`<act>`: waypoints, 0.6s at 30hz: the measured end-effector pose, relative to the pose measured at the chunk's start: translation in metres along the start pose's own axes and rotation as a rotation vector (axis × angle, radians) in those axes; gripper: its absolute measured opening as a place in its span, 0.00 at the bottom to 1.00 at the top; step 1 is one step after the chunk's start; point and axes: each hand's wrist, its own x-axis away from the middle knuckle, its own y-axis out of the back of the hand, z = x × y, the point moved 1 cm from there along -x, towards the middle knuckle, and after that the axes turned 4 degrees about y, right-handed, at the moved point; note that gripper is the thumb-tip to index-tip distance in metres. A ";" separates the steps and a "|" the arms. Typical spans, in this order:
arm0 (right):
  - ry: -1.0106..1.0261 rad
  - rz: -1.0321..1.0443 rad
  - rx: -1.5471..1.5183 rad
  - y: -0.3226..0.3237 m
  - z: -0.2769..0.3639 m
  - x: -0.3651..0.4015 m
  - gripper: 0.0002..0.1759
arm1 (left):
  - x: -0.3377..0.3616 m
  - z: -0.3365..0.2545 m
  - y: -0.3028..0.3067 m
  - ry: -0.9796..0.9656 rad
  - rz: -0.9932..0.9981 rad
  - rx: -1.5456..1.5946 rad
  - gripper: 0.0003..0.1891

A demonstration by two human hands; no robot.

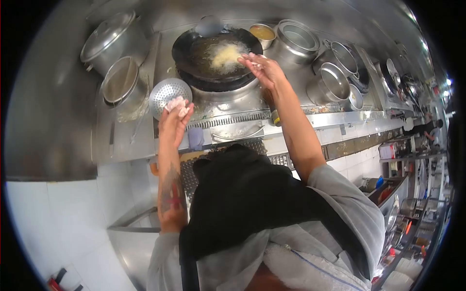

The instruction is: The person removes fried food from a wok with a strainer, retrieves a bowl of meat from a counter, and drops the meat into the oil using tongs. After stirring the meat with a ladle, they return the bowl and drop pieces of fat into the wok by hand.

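Observation:
My left hand (174,123) is cupped around a clump of pale, flour-coated pieces (177,105), in front of a perforated metal strainer (162,92). The clump's exact kind I cannot make out. Over the right rim of a black wok (182,56), my right hand (264,72) stretches its fingers toward the oil, with pale coating stuck on them. In the wok, a pale yellow mass (227,57) froths in the hot oil. A round dark ladle head (209,26) rests at the wok's back edge.
To the left stand a big lidded pot (109,36) and a pot with a sieve (120,80). A bowl of yellow liquid (262,33), a large steel pot (296,41) and several smaller pots (332,82) crowd the right. A grey cup (195,138) hangs at the stove's front edge.

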 end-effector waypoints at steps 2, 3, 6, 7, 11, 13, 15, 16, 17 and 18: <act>0.068 -0.039 -0.037 0.000 -0.005 -0.020 0.21 | 0.007 0.001 -0.001 0.066 0.055 0.051 0.19; 0.075 -0.015 0.177 -0.001 -0.004 -0.034 0.23 | 0.006 0.005 0.000 0.063 0.068 -0.019 0.19; 0.039 -0.084 0.682 -0.010 -0.006 -0.058 0.29 | 0.009 0.011 -0.005 0.112 0.167 0.068 0.19; 0.191 -0.059 1.095 -0.016 -0.012 -0.061 0.30 | 0.012 0.012 -0.010 0.125 0.203 0.064 0.20; 0.322 0.256 1.724 -0.015 -0.069 -0.084 0.31 | 0.018 0.018 -0.021 0.100 0.242 -0.073 0.19; 0.346 0.208 1.588 -0.031 -0.072 -0.084 0.31 | 0.023 0.016 -0.029 0.089 0.227 -0.100 0.19; 0.565 0.150 1.367 -0.050 -0.072 -0.073 0.27 | 0.029 0.013 -0.028 0.077 0.195 -0.113 0.18; 0.550 0.167 1.368 -0.052 -0.076 -0.065 0.27 | 0.030 0.013 -0.026 0.075 0.192 -0.113 0.18; 0.336 0.340 1.100 -0.058 -0.074 -0.052 0.25 | 0.028 0.012 -0.026 0.072 0.197 -0.114 0.17; 0.129 0.490 0.822 -0.065 -0.069 -0.038 0.24 | 0.026 0.010 -0.026 0.072 0.190 -0.108 0.17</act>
